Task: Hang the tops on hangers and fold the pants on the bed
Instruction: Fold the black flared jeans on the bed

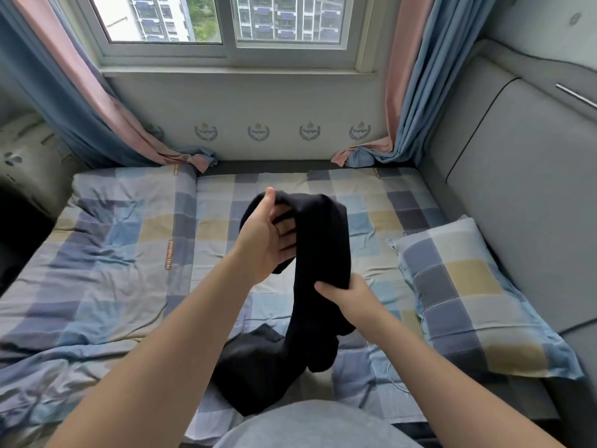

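Above the middle of the bed [371, 195], holding up a black garment [323, 240], by its long narrow shape probably pants. Gripped high by the left hand [268, 234], thumb and fingers curled round the upper bunch, and lower by the right hand [349, 292], fingers clamped on the hanging part. Lower end resting in a heap on the bed, close to the body. Not yet folded, only draped in the air, so seemingly early in this fold. No hangers, tops or finished pile in sight; cannot tell how much else is done. At the right, a checked pillow [468, 286].
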{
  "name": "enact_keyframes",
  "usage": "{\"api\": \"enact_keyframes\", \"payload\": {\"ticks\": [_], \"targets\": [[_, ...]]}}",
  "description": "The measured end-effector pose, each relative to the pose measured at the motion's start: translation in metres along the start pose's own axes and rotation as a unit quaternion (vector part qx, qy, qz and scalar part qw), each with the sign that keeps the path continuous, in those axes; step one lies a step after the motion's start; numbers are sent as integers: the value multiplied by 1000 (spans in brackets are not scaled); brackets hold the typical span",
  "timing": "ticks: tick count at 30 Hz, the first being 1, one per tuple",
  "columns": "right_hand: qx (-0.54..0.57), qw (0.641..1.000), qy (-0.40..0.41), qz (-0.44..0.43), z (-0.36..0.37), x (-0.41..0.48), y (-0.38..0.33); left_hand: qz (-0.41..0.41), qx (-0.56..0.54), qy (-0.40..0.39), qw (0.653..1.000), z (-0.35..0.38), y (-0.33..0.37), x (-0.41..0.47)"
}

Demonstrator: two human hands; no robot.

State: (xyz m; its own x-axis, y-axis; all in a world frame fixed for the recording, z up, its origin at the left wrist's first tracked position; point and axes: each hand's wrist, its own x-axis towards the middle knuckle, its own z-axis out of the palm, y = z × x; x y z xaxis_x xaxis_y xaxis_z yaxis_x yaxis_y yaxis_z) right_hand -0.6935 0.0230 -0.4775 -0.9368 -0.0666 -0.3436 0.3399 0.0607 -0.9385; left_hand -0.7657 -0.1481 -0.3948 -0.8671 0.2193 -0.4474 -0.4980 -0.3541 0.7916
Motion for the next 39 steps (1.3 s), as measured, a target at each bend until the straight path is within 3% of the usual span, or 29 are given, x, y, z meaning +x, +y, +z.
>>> {"api": "enact_keyframes", "payload": {"ticks": [3, 10, 14, 23, 27, 32, 39], "targets": [[46, 998, 25, -40, -3, -4, -26, -3, 46, -69, 997, -11, -28, -4], [109, 990, 70, -48, -6, -4, -73, -29, 152, -143, 978, -33, -106, -15], [129, 986, 87, -51, -10, 2, -88, -4, 290, -109, 951, -29, -127, -18], [38, 997, -32, -57, -28, -2, -46, 67, 166, -36, 983, -21, -92, -17], [22, 996, -89, 2, -24, -16, -5, 86, 148, -41, 984, -16, -78, -17], [-52, 997, -19, 45, -9, -15, 29, 108, 168, -55, 978, -10, -72, -13], [85, 996, 33, -25, -9, -12, -4, 77, 208, -72, 973, -34, -81, -11]]}}
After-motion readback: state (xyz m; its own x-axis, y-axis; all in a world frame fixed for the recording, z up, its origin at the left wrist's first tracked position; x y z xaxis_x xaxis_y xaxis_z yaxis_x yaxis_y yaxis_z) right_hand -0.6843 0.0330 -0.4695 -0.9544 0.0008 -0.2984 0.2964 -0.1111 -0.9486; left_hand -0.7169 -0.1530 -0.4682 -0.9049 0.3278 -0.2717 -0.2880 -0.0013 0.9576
